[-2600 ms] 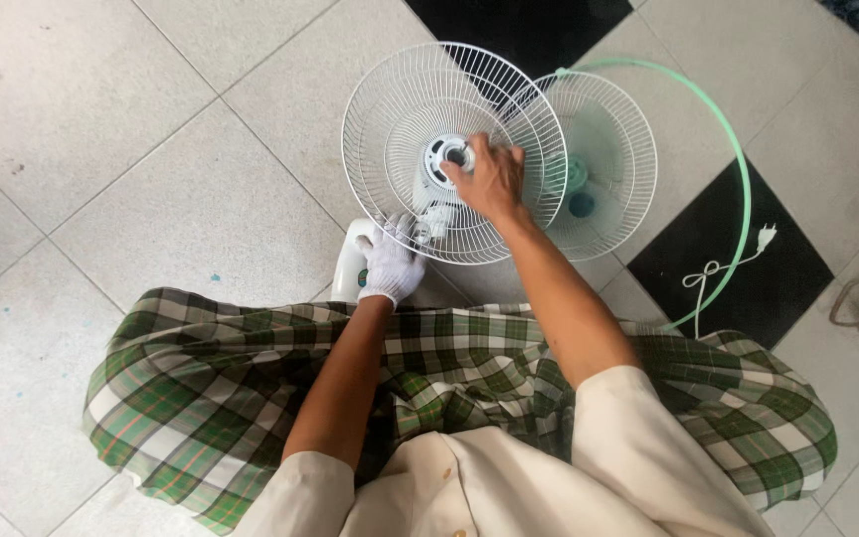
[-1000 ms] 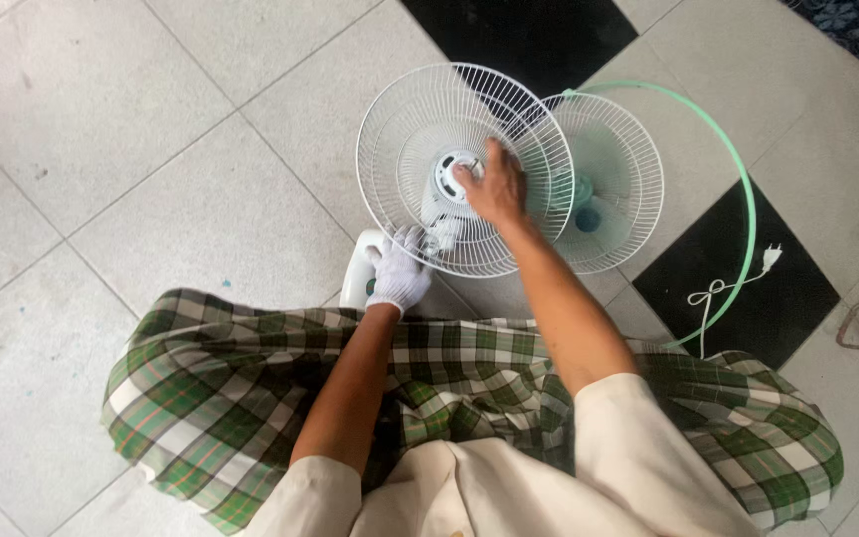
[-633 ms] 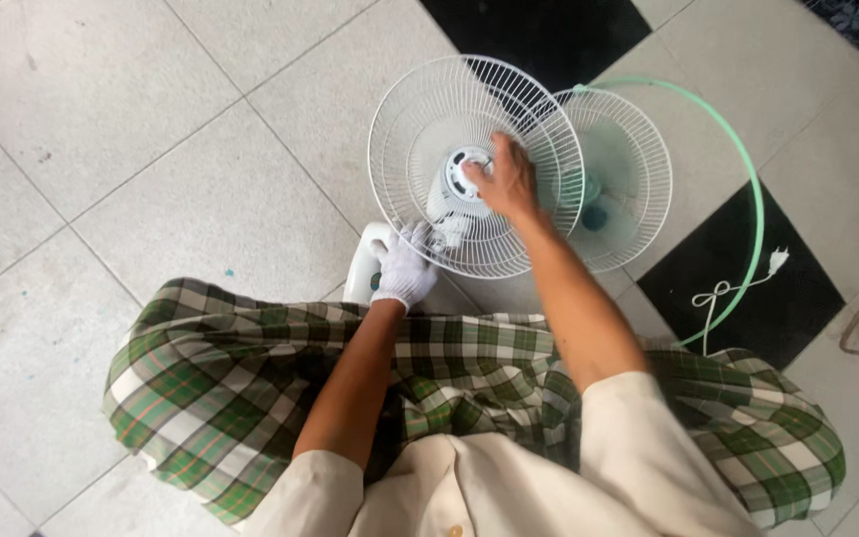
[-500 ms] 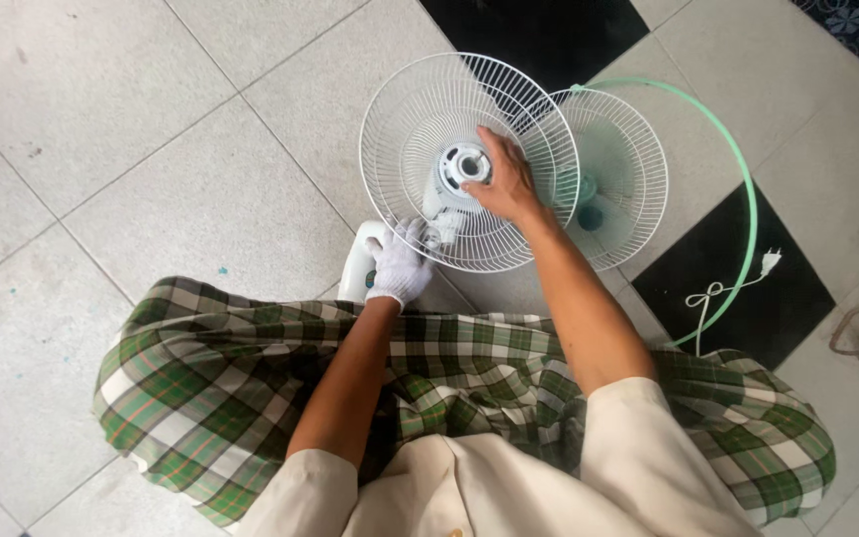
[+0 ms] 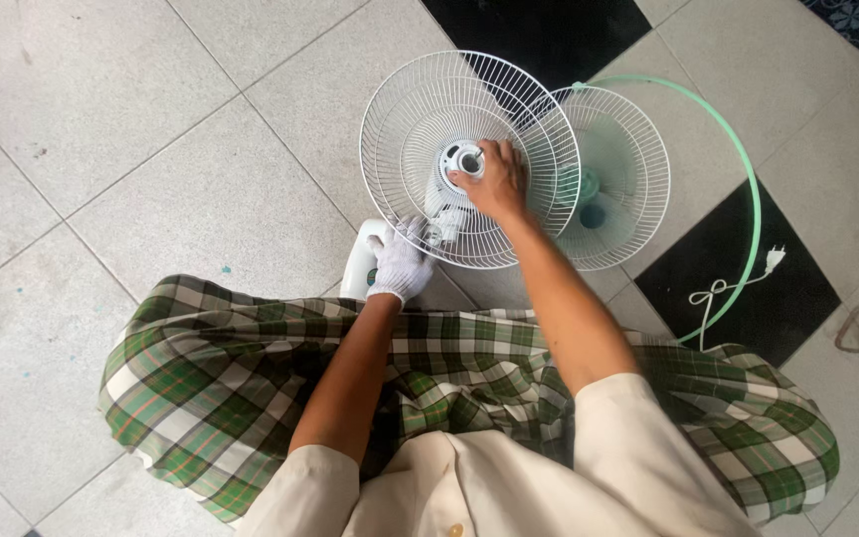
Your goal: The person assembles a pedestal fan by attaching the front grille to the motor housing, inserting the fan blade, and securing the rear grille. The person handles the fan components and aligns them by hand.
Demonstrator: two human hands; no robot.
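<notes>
Fastening rear fan guard (image 5: 420, 109): right hand (image 5: 492, 182) closed on centre hub ring (image 5: 466, 159), gloved left hand (image 5: 399, 262) gripping fan neck (image 5: 442, 224) below hub. Next probably more twisting, steady hold.

Single head view, steep downward, close over floor (image 5: 151, 149).

Left: bare floor tiles (image 5: 151, 149), open for reaching.
Centre: white wire guard (image 5: 410, 119) rings the hub.
Right: second guard (image 5: 628, 149) and green hoop (image 5: 743, 159) block.
Near: plaid lap (image 5: 211, 378) crowds.
Far right: plug cord (image 5: 718, 293).
</notes>
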